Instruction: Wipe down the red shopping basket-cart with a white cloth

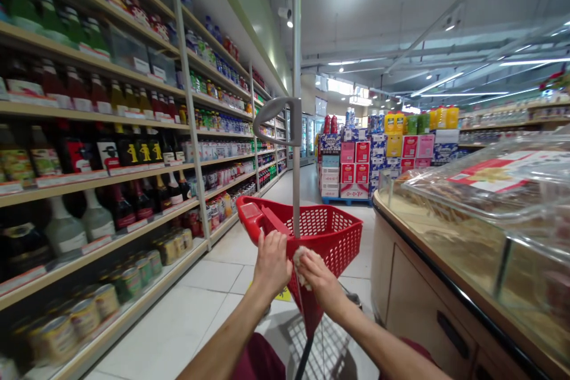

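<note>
A red plastic shopping cart basket (327, 219) with perforated sides stands right in front of me. A metal pole (296, 178) rises from it, carrying a grey loop handle (278, 122). My left hand (272, 261) is closed over the near rim, left of the pole, with its fingertips on the red plastic. Between my right hand (318, 276) and the near outer wall is a crumpled off-white cloth (301, 261), pressed against the basket just below the rim. The fingers of that hand are bent over the cloth and hide part of it.
Shelves of bottles and cans (107, 175) run along the left. On the right is a curved counter (403, 273) with clear-topped packages (494, 172). Stacked drink cartons (355, 169) stand farther ahead on a blue pallet. White floor tiles (191, 314) lie beneath.
</note>
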A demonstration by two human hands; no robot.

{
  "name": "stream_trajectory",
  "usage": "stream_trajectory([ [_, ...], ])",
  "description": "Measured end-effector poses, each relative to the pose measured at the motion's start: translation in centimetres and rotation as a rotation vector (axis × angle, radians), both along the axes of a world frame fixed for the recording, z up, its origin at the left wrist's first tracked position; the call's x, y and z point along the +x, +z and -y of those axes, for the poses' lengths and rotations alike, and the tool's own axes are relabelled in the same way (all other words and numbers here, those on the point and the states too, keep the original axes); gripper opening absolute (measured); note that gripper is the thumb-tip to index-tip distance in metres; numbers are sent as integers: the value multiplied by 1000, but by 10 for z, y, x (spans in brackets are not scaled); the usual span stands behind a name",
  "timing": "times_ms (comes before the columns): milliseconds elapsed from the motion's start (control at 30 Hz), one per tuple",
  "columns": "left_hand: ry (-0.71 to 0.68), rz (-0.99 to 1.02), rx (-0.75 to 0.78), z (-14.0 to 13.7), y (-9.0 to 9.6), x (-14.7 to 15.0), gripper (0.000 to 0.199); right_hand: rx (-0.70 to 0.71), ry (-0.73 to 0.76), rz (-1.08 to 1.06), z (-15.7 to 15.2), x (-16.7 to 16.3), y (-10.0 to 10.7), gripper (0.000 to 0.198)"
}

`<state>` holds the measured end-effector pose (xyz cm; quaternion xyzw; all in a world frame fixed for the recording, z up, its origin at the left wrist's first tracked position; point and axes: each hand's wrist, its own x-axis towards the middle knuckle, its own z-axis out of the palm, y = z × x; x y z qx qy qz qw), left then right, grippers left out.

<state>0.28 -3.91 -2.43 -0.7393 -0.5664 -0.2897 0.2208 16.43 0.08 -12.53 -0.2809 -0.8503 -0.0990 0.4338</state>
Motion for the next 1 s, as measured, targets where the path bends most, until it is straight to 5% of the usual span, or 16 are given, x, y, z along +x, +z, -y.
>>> stream_trajectory([
  [100,17,-21,-15,-1,0,2,45,-127,-41,-6,9,4,-33,35],
  [333,47,-73,-40,1,3,16,46,-20,-77,-335,6,-8,19,44],
  [533,12,-92,-57,1,2,28,51,-132,-135,-193,8,-2,-55,35],
  [633,-23,-93,-45,0,2,36,51,-122,-166,-299,7,11,-41,43],
  [767,-90,-73,-39,0,5,54,49,-115,-133,-424,-1,15,-4,48],
  [933,-287,-28,-65,5,17,67,45,-411,-222,-329,4,31,-43,48],
  [1000,-426,-20,-65,4,22,58,46,-406,-248,-401,7,41,-40,52],
])
